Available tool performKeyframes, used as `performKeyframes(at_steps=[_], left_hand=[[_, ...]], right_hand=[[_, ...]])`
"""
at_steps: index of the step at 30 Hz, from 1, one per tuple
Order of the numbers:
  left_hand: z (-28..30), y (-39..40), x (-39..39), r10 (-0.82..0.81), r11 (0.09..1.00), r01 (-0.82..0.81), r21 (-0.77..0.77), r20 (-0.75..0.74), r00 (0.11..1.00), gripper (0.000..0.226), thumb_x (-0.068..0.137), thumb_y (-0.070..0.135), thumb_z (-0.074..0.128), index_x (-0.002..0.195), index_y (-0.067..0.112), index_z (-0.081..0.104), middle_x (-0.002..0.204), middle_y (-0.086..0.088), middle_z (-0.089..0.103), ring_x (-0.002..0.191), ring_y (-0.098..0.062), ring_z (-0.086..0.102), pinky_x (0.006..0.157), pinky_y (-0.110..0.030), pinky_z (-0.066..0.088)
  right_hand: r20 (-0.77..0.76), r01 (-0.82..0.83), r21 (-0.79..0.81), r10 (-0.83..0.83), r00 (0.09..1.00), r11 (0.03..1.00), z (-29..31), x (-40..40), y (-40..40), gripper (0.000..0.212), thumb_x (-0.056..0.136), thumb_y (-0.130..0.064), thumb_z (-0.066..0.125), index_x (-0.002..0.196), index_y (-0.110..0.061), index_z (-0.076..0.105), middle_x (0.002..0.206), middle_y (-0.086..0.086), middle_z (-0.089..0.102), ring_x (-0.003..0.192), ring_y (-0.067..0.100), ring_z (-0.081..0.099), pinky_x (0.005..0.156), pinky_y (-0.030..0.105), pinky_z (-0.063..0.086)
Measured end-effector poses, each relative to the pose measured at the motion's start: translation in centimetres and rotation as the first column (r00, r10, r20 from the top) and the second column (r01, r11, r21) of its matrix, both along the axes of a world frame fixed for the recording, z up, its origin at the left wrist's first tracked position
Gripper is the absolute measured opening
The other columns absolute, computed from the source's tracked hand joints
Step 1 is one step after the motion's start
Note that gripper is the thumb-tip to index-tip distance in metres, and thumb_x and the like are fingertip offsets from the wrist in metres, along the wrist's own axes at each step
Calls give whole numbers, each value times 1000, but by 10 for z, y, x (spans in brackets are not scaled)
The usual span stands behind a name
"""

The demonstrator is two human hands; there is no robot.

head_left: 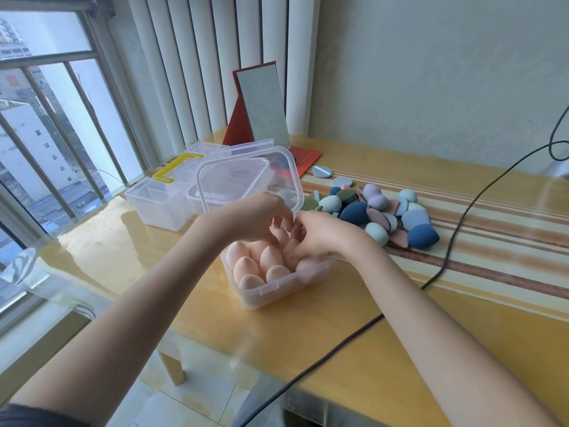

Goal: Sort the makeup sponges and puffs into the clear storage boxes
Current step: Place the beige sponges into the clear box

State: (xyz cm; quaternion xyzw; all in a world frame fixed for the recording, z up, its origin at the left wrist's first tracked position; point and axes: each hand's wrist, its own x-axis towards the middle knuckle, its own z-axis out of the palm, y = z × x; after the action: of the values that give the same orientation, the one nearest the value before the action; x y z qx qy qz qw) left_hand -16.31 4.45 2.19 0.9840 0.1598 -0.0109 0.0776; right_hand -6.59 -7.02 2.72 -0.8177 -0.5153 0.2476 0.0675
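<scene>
A clear storage box (278, 290) stands mid-table, its hinged lid (246, 177) raised behind it. Several peach egg-shaped sponges (244, 266) stand upright inside. Both hands hover over the box's far right corner, fingertips nearly meeting. My left hand (261, 215) arches over the rim with its fingers curled down; what they hold is hidden. My right hand (320, 234) pinches a peach sponge (291, 251) at the box's right side. A pile of blue, green, lilac and pink sponges and puffs (385, 212) lies to the right of the box.
A second clear box with a yellow handle (163, 198) sits at the back left near the window. A red-backed standing mirror (261, 109) is behind the boxes. A black cable (455, 238) runs across the table's right side to its front edge.
</scene>
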Motion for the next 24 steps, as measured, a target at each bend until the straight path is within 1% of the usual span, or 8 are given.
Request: performKeyframes(at_steps=[4,7,10,12,17,19,21,24], left_hand=[[-12,-2,0,0,999,-4,53,61,998,21,77,21,74,97,23,68,88,7,44,85,-17,51,74,-36,49],[-13,0,0,6,999,-8,36,53,999,21,75,18,73,96,21,68,90,5,46,87,-17,52,75,-34,48],[-7,3,-2,-7,999,8,-35,14,1000,30,77,14,71,104,24,70,93,6,47,87,-13,50,74,-23,41],[-3,3,-4,-29,995,31,-93,27,999,25,80,17,70,104,23,71,100,4,55,89,-11,50,79,-23,43],[-12,-1,-5,62,989,-55,-141,53,997,39,73,47,73,106,27,70,107,9,63,98,-11,50,88,-32,44],[-18,-1,-2,49,996,-45,-78,51,997,38,70,51,73,103,32,70,105,13,64,99,-11,44,87,-33,39],[-20,-1,0,33,999,-32,-25,29,999,32,73,51,71,101,36,68,107,17,62,101,-11,38,88,-35,34],[-19,-3,2,24,1000,-24,-14,1,1000,31,75,48,71,103,33,68,111,16,60,106,-12,35,93,-39,31]], right_hand=[[-207,52,52,-40,978,997,-3,0,-3,32,77,-23,77,103,-17,60,96,0,65,95,18,60,80,30,51],[-112,75,165,-57,992,983,-8,-6,-4,20,80,-23,75,88,-19,57,76,-9,52,79,9,50,80,26,43],[-67,100,220,-87,994,970,-12,-11,-4,20,83,-25,73,83,-18,54,70,-9,41,64,2,33,83,26,41],[-54,80,207,-70,996,975,-10,-11,-5,20,85,-28,72,88,-18,55,71,-8,42,65,4,36,83,26,41],[91,-12,112,2,996,994,-4,-9,-6,17,83,-30,72,93,-20,62,95,-1,64,105,21,58,93,34,46],[74,-22,68,17,997,997,1,-5,-8,17,83,-29,71,96,-20,63,101,1,67,106,24,59,89,34,49],[78,-25,31,23,997,999,5,-3,-11,32,83,-31,72,110,-17,63,108,6,66,105,25,59,85,34,51],[208,-62,-74,76,975,995,6,-8,-12,46,86,-35,69,120,-9,56,111,10,56,98,25,54,77,31,47]])
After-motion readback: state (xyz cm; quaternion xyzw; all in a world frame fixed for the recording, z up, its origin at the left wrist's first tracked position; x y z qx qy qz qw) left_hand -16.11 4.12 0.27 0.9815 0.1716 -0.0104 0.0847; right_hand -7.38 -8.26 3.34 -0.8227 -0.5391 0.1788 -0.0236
